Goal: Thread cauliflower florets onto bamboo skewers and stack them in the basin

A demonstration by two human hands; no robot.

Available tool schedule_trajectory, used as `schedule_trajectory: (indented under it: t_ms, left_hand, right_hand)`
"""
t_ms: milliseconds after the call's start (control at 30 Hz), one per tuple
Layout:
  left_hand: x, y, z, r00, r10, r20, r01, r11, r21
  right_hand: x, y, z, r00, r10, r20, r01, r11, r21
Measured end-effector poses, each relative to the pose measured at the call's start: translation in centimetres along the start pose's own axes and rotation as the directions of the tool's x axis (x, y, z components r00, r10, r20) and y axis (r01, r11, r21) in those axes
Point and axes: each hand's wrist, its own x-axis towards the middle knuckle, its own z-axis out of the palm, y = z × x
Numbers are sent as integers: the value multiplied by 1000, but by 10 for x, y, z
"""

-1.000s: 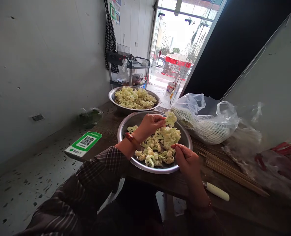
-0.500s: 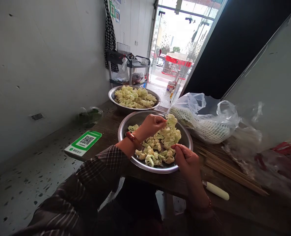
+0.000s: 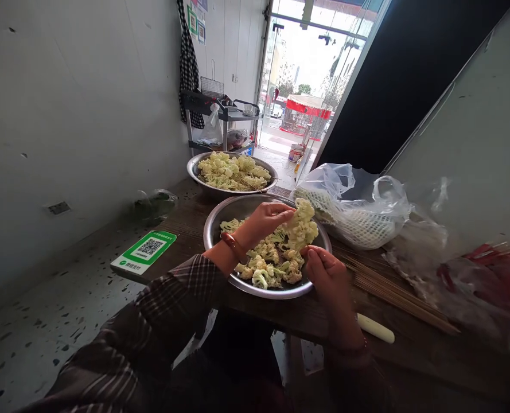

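Note:
My left hand [image 3: 264, 222] is closed with its fingertips on cauliflower florets [image 3: 303, 226] held up over the near metal basin [image 3: 208, 241]. Just below them, my right hand [image 3: 327, 274] pinches what looks like the end of a thin bamboo skewer; most of it is hidden by the florets and fingers. Loose cauliflower pieces [image 3: 265, 267] lie in the basin under both hands. Beside my right wrist is a pale knife handle [image 3: 376, 328]; its blade is mostly hidden by my arm.
Behind stands a second basin [image 3: 194, 175] heaped with cauliflower and some skewers. Bundled bamboo skewers [image 3: 403, 295] lie on the right, near a plastic bag [image 3: 366, 223] with net-wrapped contents. A QR-code sign [image 3: 145, 252] sits at the table's left corner. A cart [image 3: 226, 117] stands near the doorway.
The view has shifted slightly. Both hands stay over the near basin, and the held florets have turned a little, now bunched closer between my hands.

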Motion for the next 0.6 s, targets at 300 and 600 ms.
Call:
schedule_trajectory:
  t_ms: [300,600]
  left_hand:
    - [-6,8,5,942,-241,234,299,917,-262]
    - [-9,10,8,962,-202,182,252,913,-320]
  right_hand:
    - [1,-2,-1,1000,5,2,-6,997,81]
    - [3,-2,3,997,-39,61,41,999,-32]
